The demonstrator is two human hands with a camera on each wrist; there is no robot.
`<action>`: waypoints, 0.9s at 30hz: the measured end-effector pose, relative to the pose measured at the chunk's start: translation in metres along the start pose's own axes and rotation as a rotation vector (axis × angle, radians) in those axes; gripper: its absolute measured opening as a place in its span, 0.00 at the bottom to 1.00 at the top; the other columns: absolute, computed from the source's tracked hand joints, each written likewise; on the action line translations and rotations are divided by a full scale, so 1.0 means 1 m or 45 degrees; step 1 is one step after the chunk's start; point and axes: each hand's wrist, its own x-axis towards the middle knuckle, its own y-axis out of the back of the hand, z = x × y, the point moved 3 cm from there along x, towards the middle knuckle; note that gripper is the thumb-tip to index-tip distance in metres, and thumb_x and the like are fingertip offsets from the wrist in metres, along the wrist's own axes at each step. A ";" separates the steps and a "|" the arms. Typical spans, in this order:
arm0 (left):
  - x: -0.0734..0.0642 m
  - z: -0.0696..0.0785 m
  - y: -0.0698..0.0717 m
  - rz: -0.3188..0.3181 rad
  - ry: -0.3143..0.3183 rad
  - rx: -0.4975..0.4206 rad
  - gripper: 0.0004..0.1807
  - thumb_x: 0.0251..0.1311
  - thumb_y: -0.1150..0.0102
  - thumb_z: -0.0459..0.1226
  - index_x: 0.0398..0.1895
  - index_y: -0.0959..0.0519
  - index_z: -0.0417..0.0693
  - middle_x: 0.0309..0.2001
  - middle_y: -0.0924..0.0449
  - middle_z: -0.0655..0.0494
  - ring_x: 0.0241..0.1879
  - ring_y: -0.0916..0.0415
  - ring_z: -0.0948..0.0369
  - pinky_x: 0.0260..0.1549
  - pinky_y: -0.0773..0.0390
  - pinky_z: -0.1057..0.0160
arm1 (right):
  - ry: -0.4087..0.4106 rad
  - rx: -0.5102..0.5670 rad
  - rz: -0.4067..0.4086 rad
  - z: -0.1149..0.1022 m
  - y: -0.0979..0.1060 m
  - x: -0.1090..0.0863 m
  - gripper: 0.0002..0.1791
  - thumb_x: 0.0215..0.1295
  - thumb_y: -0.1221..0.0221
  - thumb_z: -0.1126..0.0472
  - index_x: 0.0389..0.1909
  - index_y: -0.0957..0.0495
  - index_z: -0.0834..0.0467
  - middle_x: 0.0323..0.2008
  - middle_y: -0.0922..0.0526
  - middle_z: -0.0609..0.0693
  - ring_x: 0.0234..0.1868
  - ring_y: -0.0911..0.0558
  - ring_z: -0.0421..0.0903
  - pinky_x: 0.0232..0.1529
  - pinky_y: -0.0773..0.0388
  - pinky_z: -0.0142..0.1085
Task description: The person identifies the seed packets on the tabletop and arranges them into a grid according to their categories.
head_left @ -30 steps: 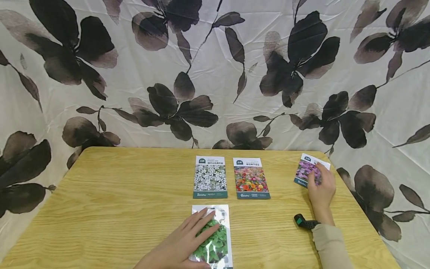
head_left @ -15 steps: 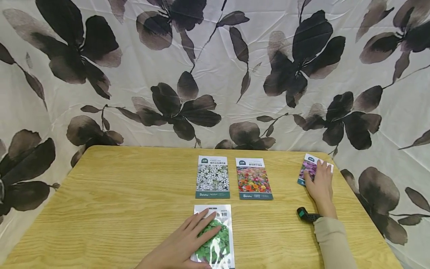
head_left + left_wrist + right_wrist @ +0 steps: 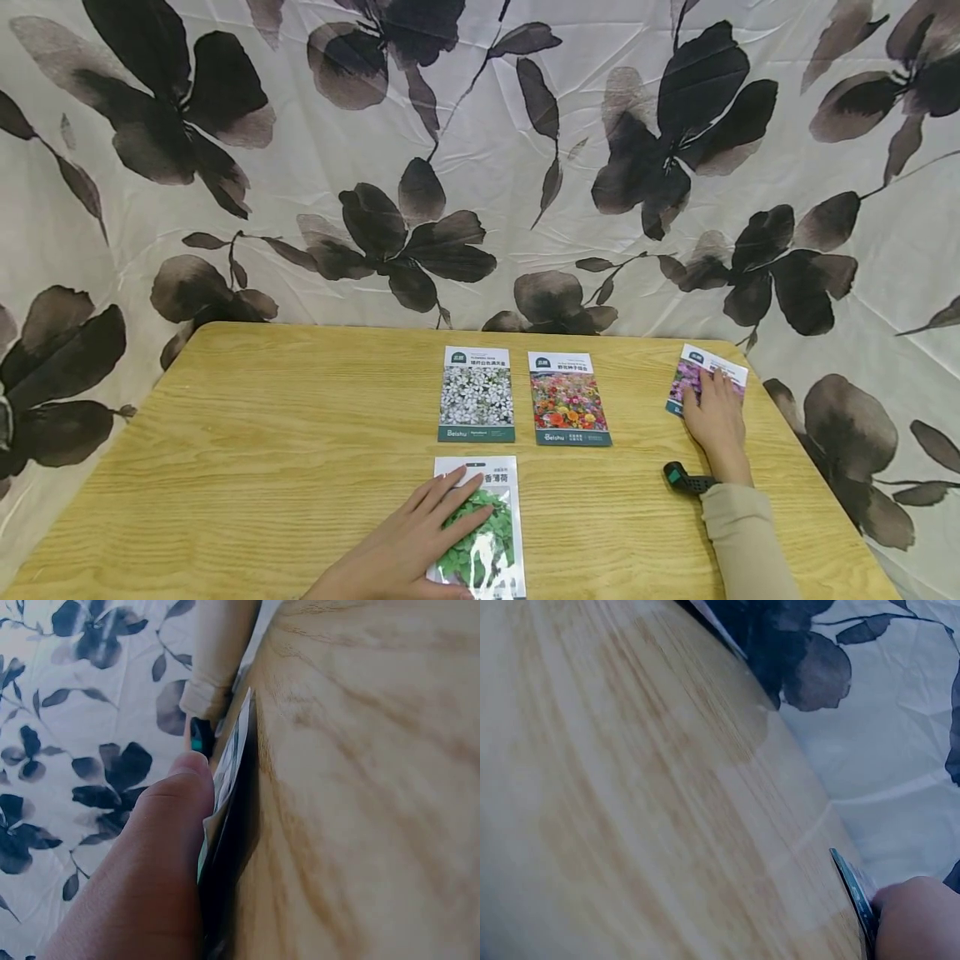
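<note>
My left hand [image 3: 408, 537] lies with fingers straight and spread over a seed packet with green leaves [image 3: 502, 533] at the table's front. In the left wrist view, the thumb [image 3: 161, 832] lies along that packet's edge [image 3: 231, 761]. At the back right corner, my right hand [image 3: 718, 421] rests with extended fingers on a purple-flower seed packet [image 3: 684, 379], covering its right part. That packet's edge [image 3: 853, 896] shows beside the thumb in the right wrist view. Between them stand two flat packets in a row: white flowers [image 3: 476, 396] and mixed coloured flowers [image 3: 570, 400].
The wooden table [image 3: 262, 433] ends at a white cloth [image 3: 525, 192] with dark printed flowers, which hangs behind and to the right. A black band [image 3: 686, 481] is on the right wrist below a beige sleeve [image 3: 742, 525].
The right hand has shifted its fingers on the purple-flower packet, from bent fingertips to lying flatter. The view has drifted slightly; the left hand stays on the green-leaf packet.
</note>
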 end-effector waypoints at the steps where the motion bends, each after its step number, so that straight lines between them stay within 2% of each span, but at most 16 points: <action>1: 0.000 0.000 0.000 -0.005 0.002 -0.001 0.47 0.63 0.56 0.70 0.79 0.46 0.59 0.79 0.53 0.49 0.77 0.55 0.47 0.67 0.54 0.53 | -0.005 0.004 -0.004 0.000 0.000 -0.001 0.35 0.78 0.64 0.52 0.71 0.47 0.77 0.71 0.54 0.79 0.72 0.55 0.75 0.70 0.59 0.64; 5: -0.001 0.000 -0.001 -0.014 0.005 -0.005 0.47 0.63 0.57 0.70 0.79 0.47 0.59 0.79 0.54 0.49 0.77 0.56 0.47 0.68 0.52 0.51 | -0.006 0.020 0.000 -0.001 0.001 -0.003 0.32 0.78 0.66 0.55 0.71 0.47 0.77 0.71 0.54 0.79 0.72 0.54 0.76 0.70 0.58 0.64; 11: -0.001 -0.001 -0.002 -0.023 0.013 -0.029 0.46 0.63 0.57 0.70 0.79 0.47 0.60 0.79 0.55 0.49 0.77 0.57 0.48 0.68 0.50 0.50 | 0.018 0.022 0.018 -0.005 0.002 -0.008 0.33 0.78 0.65 0.55 0.70 0.46 0.78 0.70 0.53 0.81 0.71 0.53 0.77 0.70 0.57 0.65; 16: -0.001 -0.001 -0.003 -0.025 0.019 -0.045 0.46 0.63 0.58 0.70 0.79 0.47 0.60 0.79 0.55 0.49 0.77 0.57 0.48 0.67 0.41 0.46 | 0.030 0.010 0.014 -0.006 0.000 -0.013 0.33 0.78 0.63 0.55 0.70 0.46 0.78 0.69 0.52 0.81 0.71 0.53 0.77 0.70 0.56 0.65; 20: -0.001 -0.001 -0.004 -0.021 0.017 -0.053 0.46 0.63 0.57 0.70 0.79 0.47 0.60 0.79 0.55 0.49 0.77 0.57 0.47 0.65 0.36 0.43 | 0.042 0.008 -0.017 -0.006 -0.001 -0.018 0.34 0.78 0.60 0.53 0.70 0.46 0.78 0.70 0.53 0.81 0.71 0.53 0.77 0.69 0.56 0.66; 27: -0.001 0.000 -0.003 -0.013 0.025 -0.048 0.46 0.63 0.59 0.71 0.79 0.47 0.60 0.79 0.56 0.49 0.77 0.57 0.47 0.65 0.37 0.43 | 0.063 0.030 -0.099 -0.008 0.001 -0.026 0.38 0.79 0.58 0.48 0.71 0.49 0.77 0.70 0.56 0.82 0.71 0.57 0.78 0.68 0.57 0.68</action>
